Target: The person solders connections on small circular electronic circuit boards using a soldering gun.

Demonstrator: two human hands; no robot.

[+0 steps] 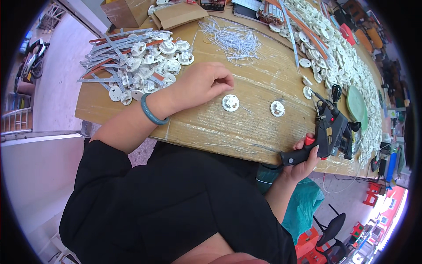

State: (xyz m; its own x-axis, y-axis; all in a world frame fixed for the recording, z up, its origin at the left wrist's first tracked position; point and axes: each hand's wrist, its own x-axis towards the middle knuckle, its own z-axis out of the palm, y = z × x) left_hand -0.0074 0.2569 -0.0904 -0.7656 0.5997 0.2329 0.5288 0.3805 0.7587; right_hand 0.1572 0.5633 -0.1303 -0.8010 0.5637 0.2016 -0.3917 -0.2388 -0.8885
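White disc (230,103) at mid-frame, just beside the left hand (198,86); right hand (303,168) wraps the handle of a black pistol-grip tool (329,134).
Left fingers curled; cannot tell whether they pinch anything. Second disc (277,108) sits between the first and the tool. Heaped discs and flat strips (115,52) crowd upper left; larger disc heap (340,61) fills upper right, a smooth green dish (357,107) against it. Thin white ties (233,42) tangle top centre. Tabletop (198,127) wood-coloured, shiny, creased.
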